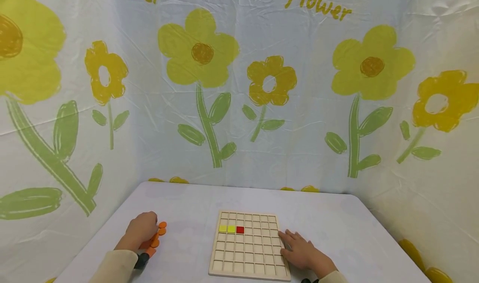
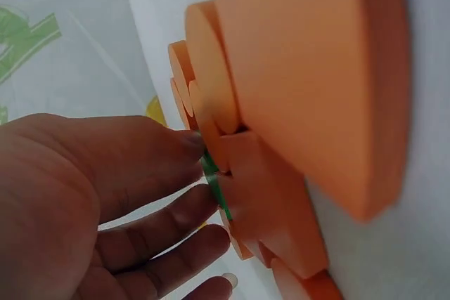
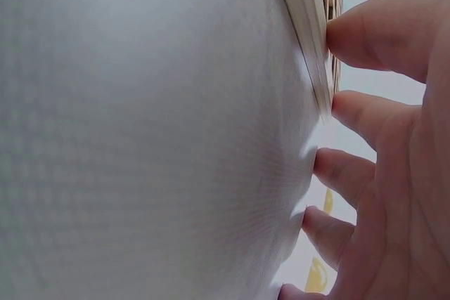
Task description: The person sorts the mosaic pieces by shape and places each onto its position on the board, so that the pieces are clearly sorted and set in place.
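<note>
At the left of the table my left hand (image 1: 141, 228) is among several flat orange pieces (image 1: 155, 242). In the left wrist view, thumb and index fingertip pinch a small green piece (image 2: 215, 183), mostly hidden and set against the orange ones. A wooden grid board (image 1: 258, 249) lies in the middle, with two yellow squares (image 1: 227, 229) and a red square (image 1: 240, 230) side by side in one row. Beside its right edge lies my right hand (image 1: 302, 249), fingers spread. The thumb and index finger touch the board's side, while the other fingertips rest on the table.
The white table (image 1: 187, 200) reaches back to a curtain (image 1: 239, 108) printed with yellow flowers, which also hangs at both sides. A large orange block (image 2: 309, 68) looms close to the left wrist camera, with orange discs (image 2: 211, 68) behind it.
</note>
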`<state>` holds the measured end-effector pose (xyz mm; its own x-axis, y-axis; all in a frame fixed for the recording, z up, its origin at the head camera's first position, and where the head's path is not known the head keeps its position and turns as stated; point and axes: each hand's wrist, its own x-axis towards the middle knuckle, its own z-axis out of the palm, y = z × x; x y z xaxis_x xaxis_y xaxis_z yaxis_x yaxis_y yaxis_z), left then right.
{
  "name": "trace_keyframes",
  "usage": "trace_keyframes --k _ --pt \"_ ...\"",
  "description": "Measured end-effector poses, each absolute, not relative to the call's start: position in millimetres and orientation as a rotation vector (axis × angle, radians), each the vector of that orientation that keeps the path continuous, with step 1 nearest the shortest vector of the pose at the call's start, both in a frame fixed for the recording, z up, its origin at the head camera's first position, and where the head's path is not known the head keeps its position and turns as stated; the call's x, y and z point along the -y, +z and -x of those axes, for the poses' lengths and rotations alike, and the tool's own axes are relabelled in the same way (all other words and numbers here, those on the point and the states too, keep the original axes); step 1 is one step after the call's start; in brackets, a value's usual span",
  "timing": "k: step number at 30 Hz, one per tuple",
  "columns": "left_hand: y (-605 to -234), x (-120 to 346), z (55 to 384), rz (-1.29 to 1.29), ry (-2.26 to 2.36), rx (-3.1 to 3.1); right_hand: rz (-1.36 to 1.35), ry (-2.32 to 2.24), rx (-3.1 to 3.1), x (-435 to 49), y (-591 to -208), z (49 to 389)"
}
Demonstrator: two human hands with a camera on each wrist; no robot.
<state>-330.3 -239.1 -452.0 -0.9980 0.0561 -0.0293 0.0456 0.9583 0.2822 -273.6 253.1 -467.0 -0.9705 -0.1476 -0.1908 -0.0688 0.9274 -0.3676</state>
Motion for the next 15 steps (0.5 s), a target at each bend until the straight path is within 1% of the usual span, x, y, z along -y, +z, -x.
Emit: trace_keyframes --k 8,15 --pt "-452.6 237.9 336.6 -0.079 0.479 -3.062 0.157 -0.544 -2.872 -254.4 -466.4 274.4" --pt "-452.0 238.1 334.9 -0.028 0.584 -3.004 0.166 -0.548 -2.867 -253.4 -466.5 272.5"
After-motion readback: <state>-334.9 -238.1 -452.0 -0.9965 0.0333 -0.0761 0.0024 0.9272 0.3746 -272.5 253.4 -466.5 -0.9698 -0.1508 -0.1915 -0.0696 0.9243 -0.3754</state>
